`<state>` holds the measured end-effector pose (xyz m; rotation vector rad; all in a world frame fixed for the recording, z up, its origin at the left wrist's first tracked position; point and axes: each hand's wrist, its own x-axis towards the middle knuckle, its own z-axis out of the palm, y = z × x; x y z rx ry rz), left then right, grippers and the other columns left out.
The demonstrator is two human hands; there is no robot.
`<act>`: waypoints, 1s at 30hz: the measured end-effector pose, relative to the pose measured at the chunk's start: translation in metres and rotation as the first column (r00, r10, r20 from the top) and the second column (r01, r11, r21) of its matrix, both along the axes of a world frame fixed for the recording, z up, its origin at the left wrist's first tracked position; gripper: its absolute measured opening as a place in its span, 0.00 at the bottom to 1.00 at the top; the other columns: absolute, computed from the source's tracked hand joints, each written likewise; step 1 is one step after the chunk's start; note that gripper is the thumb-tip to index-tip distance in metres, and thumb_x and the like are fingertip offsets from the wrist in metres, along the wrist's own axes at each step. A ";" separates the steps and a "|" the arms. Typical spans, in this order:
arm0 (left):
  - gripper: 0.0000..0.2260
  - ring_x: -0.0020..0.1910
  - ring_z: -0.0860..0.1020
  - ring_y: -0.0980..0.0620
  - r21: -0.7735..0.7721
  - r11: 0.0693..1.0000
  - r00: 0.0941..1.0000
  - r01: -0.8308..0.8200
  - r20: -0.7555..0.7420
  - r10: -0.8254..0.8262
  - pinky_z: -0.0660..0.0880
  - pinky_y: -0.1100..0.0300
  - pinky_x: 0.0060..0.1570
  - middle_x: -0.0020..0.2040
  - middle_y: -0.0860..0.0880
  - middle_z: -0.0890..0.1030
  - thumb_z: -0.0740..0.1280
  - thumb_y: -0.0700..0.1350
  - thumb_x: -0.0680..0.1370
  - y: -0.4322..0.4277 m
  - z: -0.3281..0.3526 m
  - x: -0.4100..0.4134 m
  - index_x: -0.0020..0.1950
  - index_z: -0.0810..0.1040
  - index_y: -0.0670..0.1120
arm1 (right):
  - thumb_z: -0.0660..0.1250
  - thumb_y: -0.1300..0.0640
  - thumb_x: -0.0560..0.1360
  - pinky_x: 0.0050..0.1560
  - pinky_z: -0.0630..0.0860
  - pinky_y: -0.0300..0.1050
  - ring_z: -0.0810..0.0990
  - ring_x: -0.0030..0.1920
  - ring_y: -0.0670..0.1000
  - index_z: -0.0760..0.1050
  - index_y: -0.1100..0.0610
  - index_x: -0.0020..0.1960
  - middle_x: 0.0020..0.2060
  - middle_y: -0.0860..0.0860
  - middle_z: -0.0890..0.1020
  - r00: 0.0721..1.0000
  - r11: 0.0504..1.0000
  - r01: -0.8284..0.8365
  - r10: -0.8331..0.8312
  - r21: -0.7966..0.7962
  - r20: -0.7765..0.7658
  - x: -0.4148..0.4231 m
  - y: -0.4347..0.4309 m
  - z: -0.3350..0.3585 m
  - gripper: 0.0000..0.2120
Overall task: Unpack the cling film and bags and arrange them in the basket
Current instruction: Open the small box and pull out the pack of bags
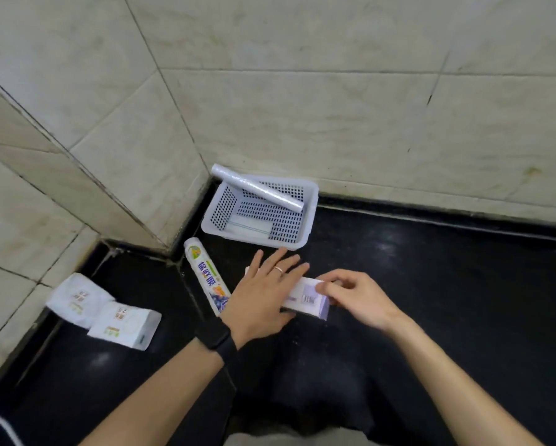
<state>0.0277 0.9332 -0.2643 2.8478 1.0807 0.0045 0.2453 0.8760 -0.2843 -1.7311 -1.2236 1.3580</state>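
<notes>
A white and lilac box (305, 297) lies on the black countertop. My left hand (263, 296) presses flat on its left part with straight fingers. My right hand (355, 296) pinches the box's right end near the barcode. A white perforated basket (308, 217) stands in the corner behind the box. A bare roll of cling film (257, 186) leans across the basket's rim. A flat clear bag (249, 225) lies on the basket's floor. A wrapped, printed cling film roll (205, 275) lies left of my left hand.
Two white packets (106, 309) lie at the left on the countertop (447, 300). Tiled walls (334, 107) close the corner behind and to the left of the basket. The counter stretches dark and open to the right.
</notes>
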 end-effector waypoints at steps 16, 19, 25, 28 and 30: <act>0.29 0.56 0.74 0.57 -0.269 0.943 0.949 -0.197 0.188 0.252 0.76 0.57 0.51 0.60 0.57 0.75 0.72 0.57 0.72 -0.009 -0.019 0.009 0.69 0.63 0.58 | 0.76 0.37 0.64 0.40 0.76 0.30 0.85 0.41 0.42 0.77 0.38 0.49 0.42 0.40 0.86 0.966 0.954 0.253 -0.242 0.163 -0.089 -0.006 -0.028 0.001 0.17; 0.28 0.53 0.74 0.61 -0.323 0.924 0.934 -0.204 0.218 0.282 0.71 0.67 0.48 0.57 0.60 0.74 0.73 0.57 0.71 -0.010 -0.022 0.007 0.66 0.63 0.62 | 0.72 0.39 0.68 0.45 0.81 0.38 0.86 0.43 0.46 0.82 0.40 0.50 0.43 0.44 0.87 0.947 0.946 0.294 -0.269 0.139 -0.176 -0.002 -0.025 0.002 0.12; 0.28 0.55 0.69 0.75 -0.414 0.871 0.841 -0.264 0.344 0.418 0.68 0.78 0.44 0.53 0.76 0.72 0.74 0.63 0.66 -0.016 -0.018 0.003 0.60 0.61 0.75 | 0.69 0.53 0.79 0.40 0.81 0.41 0.87 0.43 0.54 0.85 0.49 0.52 0.50 0.53 0.87 0.709 0.872 0.478 -0.455 -0.106 -0.539 0.011 -0.029 -0.007 0.06; 0.28 0.57 0.72 0.71 -0.450 0.859 0.808 -0.242 0.396 0.436 0.73 0.69 0.51 0.57 0.75 0.73 0.75 0.63 0.65 -0.020 -0.016 0.012 0.60 0.64 0.74 | 0.72 0.54 0.77 0.41 0.79 0.39 0.86 0.43 0.51 0.85 0.51 0.51 0.48 0.54 0.88 0.692 0.854 0.500 -0.492 -0.140 -0.528 0.000 -0.031 -0.020 0.05; 0.28 0.57 0.74 0.69 -0.468 0.852 0.792 -0.236 0.415 0.447 0.75 0.65 0.53 0.57 0.71 0.76 0.75 0.63 0.65 -0.022 -0.015 0.019 0.61 0.67 0.69 | 0.71 0.54 0.77 0.42 0.79 0.37 0.87 0.47 0.50 0.86 0.50 0.51 0.48 0.53 0.88 0.723 0.883 0.453 -0.446 -0.127 -0.527 -0.011 -0.033 -0.024 0.05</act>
